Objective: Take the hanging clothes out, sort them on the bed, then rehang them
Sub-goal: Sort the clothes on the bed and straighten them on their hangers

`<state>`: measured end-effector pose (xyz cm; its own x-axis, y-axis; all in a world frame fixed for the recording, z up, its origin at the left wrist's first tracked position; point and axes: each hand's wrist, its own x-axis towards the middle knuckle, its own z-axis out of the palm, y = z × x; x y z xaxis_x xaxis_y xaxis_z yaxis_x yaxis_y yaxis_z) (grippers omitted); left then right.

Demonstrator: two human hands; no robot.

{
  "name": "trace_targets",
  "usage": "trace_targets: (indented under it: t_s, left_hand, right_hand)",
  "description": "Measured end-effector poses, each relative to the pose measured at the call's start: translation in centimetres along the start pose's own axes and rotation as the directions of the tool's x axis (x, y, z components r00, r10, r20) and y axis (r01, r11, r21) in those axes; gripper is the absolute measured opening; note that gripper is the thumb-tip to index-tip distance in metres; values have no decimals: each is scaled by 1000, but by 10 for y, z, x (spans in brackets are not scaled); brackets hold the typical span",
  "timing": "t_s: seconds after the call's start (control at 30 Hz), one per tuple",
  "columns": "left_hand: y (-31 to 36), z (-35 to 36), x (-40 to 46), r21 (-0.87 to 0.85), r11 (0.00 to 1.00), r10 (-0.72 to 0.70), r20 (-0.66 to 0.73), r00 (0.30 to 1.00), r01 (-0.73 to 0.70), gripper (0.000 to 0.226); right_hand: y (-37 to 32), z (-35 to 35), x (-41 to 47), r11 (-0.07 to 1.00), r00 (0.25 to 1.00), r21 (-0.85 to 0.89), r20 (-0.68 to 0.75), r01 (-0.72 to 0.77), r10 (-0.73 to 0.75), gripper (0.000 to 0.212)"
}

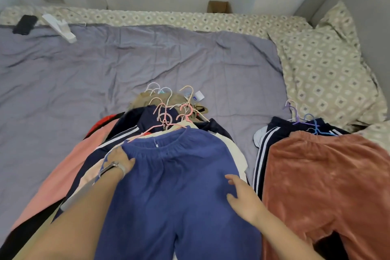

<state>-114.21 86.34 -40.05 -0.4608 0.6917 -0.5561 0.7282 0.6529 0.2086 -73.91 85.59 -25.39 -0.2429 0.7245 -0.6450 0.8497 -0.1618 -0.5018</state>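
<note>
**Sorting in progress: blue trousers on top of the near-centre pile**

Head view. Two piles of clothes lie on the grey quilt (147, 59) along the near edge of the bed. The larger pile sits at near centre; a smaller one sits toward the near right corner, just short of the patterned pillow (325, 69).

The blue trousers (179, 186) top the centre pile, waistband away from the person, still on a pink hanger (156, 127). Beneath them lie a cream garment, a navy piece with white stripes (126, 135) and a salmon-pink garment (69, 167). A cluster of hanger hooks (168, 107) fans out beyond the waistbands.

The left hand (119, 160) rests at the left end of the waistband, its fingers lying over the fabric; whether it pinches the cloth cannot be told. The right hand (242, 198) lies flat on the right leg, fingers spread and relaxed, gripping nothing.

The right pile is topped by rust-coloured trousers (327, 186) over a navy striped garment, with purple and blue hangers (306, 120).

Assessment: the trousers look like soft fleece, light and limp, and will sag if lifted by one point. The sound hold is the elastic waistband at both ends, or the hanger itself. The tangled hooks are likely to snag neighbours when one item is drawn off.

A dark phone (25, 24) and a white object (60, 28) lie at the far left corner.
</note>
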Motion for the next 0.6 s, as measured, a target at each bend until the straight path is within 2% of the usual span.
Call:
trace_targets:
  t_s: [0.07, 0.2, 0.27, 0.37, 0.43, 0.53, 0.6]
  left_hand:
    - [-2, 4, 15, 57, 998, 9, 21, 1000, -10, 81]
    - [5, 0, 12, 35, 999, -2, -2, 1000, 2, 62]
    - [8, -2, 2, -78, 997, -10, -12, 1000, 9, 48]
    - [17, -7, -32, -245, 968, 7, -181, 983, -52, 26]
    - [23, -10, -65, -270, 960, -2, -266, 964, -72, 25]
    - [26, -12, -116, -367, 928, -47, -284, 958, -64, 15]
    - [27, -14, -148, -403, 908, -15, -299, 954, -112, 11]
  right_hand:
    - [5, -1, -2, 1000, 1000, -2, -2, -11, 11, 55]
    - [18, -1, -8, 999, 999, -13, 8, -36, 36, 54]
    - [25, -1, -10, 998, 998, 6, 3, -56, 56, 53]
    - [31, -1, -15, 996, 998, 59, -12, -68, 68, 51]
    - [32, 0, -19, 993, 998, 96, -19, -63, 65, 49]
    - [31, -2, -29, 990, 998, 135, -37, -38, 44, 46]
    - [30, -3, -37, 988, 999, 153, -46, -18, 25, 45]
